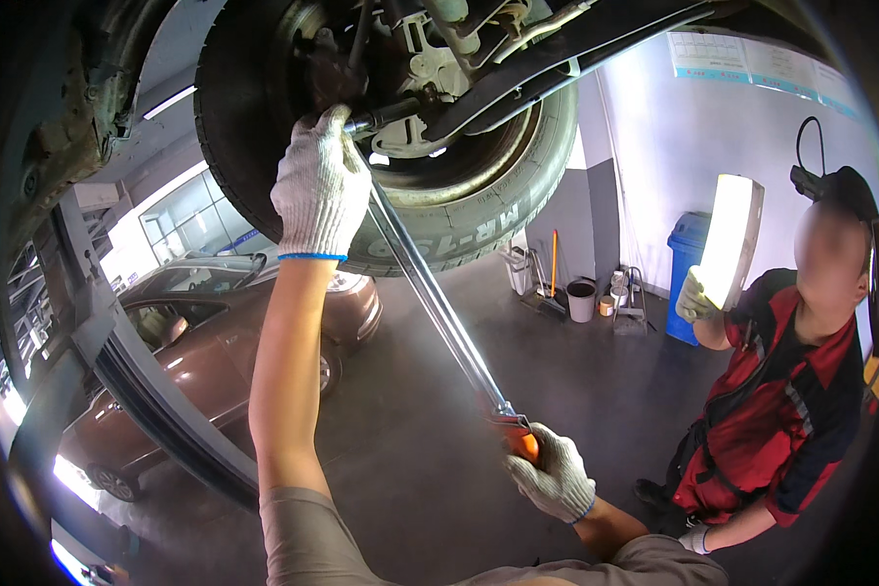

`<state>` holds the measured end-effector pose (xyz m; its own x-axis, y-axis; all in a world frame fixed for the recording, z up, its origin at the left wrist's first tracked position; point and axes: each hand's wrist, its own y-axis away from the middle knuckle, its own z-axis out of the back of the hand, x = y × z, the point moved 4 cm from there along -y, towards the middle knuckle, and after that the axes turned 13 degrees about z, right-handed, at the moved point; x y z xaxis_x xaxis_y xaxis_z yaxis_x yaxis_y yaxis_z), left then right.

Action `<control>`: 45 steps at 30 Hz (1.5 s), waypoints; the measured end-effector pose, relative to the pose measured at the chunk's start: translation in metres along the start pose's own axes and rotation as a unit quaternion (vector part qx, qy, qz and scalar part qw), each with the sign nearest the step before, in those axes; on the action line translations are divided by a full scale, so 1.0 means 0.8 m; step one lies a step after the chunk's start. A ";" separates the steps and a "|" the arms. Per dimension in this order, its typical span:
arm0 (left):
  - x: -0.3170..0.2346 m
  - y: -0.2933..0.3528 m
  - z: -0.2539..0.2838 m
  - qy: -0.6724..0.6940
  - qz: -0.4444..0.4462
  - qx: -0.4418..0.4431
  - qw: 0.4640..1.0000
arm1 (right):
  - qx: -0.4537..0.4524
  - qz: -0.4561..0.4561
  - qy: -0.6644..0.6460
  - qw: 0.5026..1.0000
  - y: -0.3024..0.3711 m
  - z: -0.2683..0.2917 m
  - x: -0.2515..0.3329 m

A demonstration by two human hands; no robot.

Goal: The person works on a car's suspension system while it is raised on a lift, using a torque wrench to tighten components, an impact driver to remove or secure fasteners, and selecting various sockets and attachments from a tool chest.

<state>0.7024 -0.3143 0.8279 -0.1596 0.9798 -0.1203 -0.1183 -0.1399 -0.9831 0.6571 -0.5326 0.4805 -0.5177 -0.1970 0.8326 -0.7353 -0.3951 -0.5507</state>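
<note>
Overhead, the underside of a raised car shows a wheel with its tire (439, 220) and dark suspension arms (557, 83). A long chrome torque wrench (435, 308) with an orange handle slants down from there to the right. My left hand (317, 195), in a white knit glove, is closed round the wrench's head end, beside a dark socket (391, 113) that points at the suspension parts. The fastener itself is hidden. Lower down, my right hand (557, 476), gloved too, grips the orange handle.
At right, a co-worker (772, 391) in red and black holds up a bright lamp (732, 239). A brown car (225, 342) stands left behind a lift post (151, 361). A blue bin (689, 264), a bucket (581, 300) and a broom (554, 278) line the back wall.
</note>
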 end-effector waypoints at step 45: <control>-0.002 -0.031 -0.064 0.712 0.139 -0.131 0.676 | -0.077 0.102 -0.304 0.944 0.069 0.126 0.191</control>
<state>0.7560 -0.3051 0.8457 0.9870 0.0910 -0.1327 -0.0699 -0.5003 -0.8630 0.5812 -0.6752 0.5836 -0.3418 -0.7524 0.5631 -0.7266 -0.1685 -0.6661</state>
